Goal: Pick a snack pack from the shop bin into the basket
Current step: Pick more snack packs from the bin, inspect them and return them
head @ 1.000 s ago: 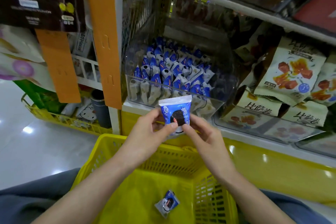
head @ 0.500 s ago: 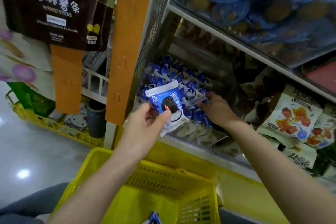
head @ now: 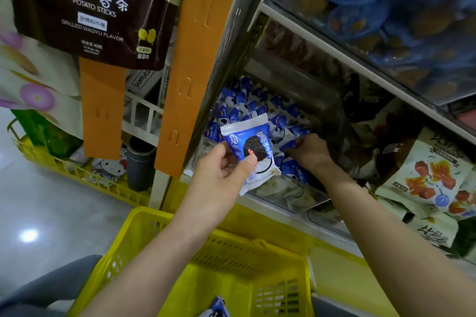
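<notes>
A blue-and-white snack pack (head: 247, 145), w/ a dark round biscuit printed on it, is held up by the L grip (head: 219, 172). The thumb is pressed on the pack's front and the fingers are curled behind it, so the pack is pinched btwn them. The pack is held roughly upright, slightly tilted, in the air just in front of the shop bin (head: 283, 198) & above the far rim of the basket (head: 231, 238). It is in neither one.

The R grip (head: 313, 152) is set down inside the bin, among the heap of like packs (head: 239, 103). Only the back of the hand is seen & the fingertips are hidden btwn wrappers, so whether anything is pinched can't be told.

The bin is of clear plastic & is seated on the lower shelf, right of an orange upright strip (head: 190, 59). The basket is yellow w/ slotted walls & is seen at the bottom of the view. A second pack (head: 217, 309) is lying on its floor, partly cut off by the frame edge.

A brown potato-sticks bag (head: 95, 8) is hung at top left. Blue-wrapped rounds (head: 386, 8) are stacked on the upper shelf. Pale bags w/ red-orange fruit art (head: 427, 172) are leaned right of the bin. Another yellow crate (head: 77, 171) is placed on the glossy floor at left.
</notes>
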A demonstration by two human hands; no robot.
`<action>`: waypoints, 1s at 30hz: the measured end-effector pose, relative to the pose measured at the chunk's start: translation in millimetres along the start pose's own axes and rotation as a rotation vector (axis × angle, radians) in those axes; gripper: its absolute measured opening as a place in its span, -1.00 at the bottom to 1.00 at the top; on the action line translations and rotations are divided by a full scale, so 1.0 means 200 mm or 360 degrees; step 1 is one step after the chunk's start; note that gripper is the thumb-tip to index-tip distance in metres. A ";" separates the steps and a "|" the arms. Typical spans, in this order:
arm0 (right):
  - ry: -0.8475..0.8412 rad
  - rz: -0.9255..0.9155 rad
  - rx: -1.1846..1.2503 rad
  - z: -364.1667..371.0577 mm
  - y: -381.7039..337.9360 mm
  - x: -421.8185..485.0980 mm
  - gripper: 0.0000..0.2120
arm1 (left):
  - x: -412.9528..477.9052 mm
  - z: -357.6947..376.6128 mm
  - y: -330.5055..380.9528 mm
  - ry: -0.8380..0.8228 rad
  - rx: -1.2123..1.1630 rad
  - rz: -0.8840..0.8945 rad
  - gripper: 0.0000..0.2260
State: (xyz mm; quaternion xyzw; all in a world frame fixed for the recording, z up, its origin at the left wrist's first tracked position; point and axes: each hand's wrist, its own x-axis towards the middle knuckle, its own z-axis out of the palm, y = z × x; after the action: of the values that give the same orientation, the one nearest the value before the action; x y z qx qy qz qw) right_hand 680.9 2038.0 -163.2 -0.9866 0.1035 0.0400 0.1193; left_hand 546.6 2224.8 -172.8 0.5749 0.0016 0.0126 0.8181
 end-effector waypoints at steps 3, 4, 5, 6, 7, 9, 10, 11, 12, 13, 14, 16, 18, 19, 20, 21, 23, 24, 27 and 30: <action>0.0313 -0.0169 0.0150 -0.03 0.01 -0.06 -0.86 | -0.01 0.00 0.01 0.0000 0.0008 -0.0067 -0.91; 0.0447 -0.0272 0.0238 -0.06 0.01 -0.09 -0.95 | -0.02 0.00 0.01 0.0000 0.0019 -0.0081 -0.91; 0.0573 -0.0377 0.0342 -0.09 0.01 -0.13 -0.91 | -0.03 0.01 0.01 -0.0001 0.0020 -0.0099 -0.90; 0.0667 -0.0454 0.0462 -0.12 0.00 -0.18 -0.86 | -0.03 0.01 0.01 0.0000 0.0010 -0.0122 -0.90; 0.0732 -0.0478 0.0582 -0.16 -0.02 -0.22 -0.82 | -0.04 0.01 0.01 -0.0004 -0.0009 -0.0155 -0.88; 0.0668 -0.0432 0.0918 -0.22 -0.05 -0.31 -0.80 | -0.04 0.02 0.01 -0.0019 -0.0057 -0.0225 -0.86; 0.0517 -0.0420 0.1156 -0.24 -0.06 -0.37 -0.83 | -0.04 0.02 0.00 -0.0021 -0.0057 -0.0261 -0.85; 0.0319 -0.0405 0.1374 -0.25 -0.06 -0.42 -0.83 | -0.04 0.02 -0.01 -0.0018 -0.0058 -0.0300 -0.85; 0.0102 -0.0370 0.1512 -0.26 -0.06 -0.48 -0.81 | -0.04 0.02 -0.02 -0.0016 -0.0075 -0.0328 -0.84; -0.0089 -0.0345 0.1564 -0.25 -0.06 -0.52 -0.76 | -0.04 0.02 -0.03 -0.0025 -0.0111 -0.0351 -0.80; -0.0250 -0.0329 0.1579 -0.23 -0.06 -0.57 -0.70 | -0.04 0.02 -0.03 -0.0049 -0.0150 -0.0369 -0.74; -0.0370 -0.0367 0.1583 -0.17 -0.07 -0.65 -0.70 | -0.05 0.03 -0.03 -0.0145 -0.0230 -0.0386 -0.64; -0.0277 -0.0408 0.1599 -0.13 -0.10 -0.69 -0.75 | -0.06 0.04 -0.04 -0.0194 -0.0267 -0.0386 -0.58; -0.0216 -0.0429 0.1604 -0.11 -0.11 -0.70 -0.78 | -0.06 0.04 -0.04 -0.0186 -0.0228 -0.0367 -0.51; -0.0182 -0.0444 0.1614 -0.10 -0.12 -0.72 -0.80 | -0.07 0.03 -0.05 -0.0193 -0.0138 -0.0326 -0.45; -0.0160 -0.0467 0.1607 -0.10 -0.12 -0.72 -0.82 | -0.07 0.03 -0.05 -0.0233 -0.0034 -0.0279 -0.45; -0.0161 -0.0519 0.1534 -0.09 -0.13 -0.74 -0.90 | -0.09 0.03 -0.04 -0.0323 0.0089 -0.0181 -0.59; -0.0161 -0.0557 0.1471 -0.09 -0.14 -0.76 -0.95 | -0.10 0.02 -0.03 -0.0325 0.0102 -0.0137 -0.70; -0.0054 -0.0658 0.1277 -0.09 -0.14 -0.76 -0.84 | -0.11 0.02 -0.01 -0.0271 0.0107 -0.0081 -0.83; -0.0141 -0.0516 0.1333 -0.11 -0.13 -0.73 -0.80 | -0.11 0.02 0.01 -0.0304 0.0030 -0.0100 -0.81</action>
State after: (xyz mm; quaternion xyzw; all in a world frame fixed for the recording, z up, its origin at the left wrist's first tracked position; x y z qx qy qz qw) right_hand 545.2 2085.2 -121.8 -0.8541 -0.0503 0.0178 0.5174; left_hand 524.6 2220.3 -170.2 0.5807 -0.0584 -0.0680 0.8092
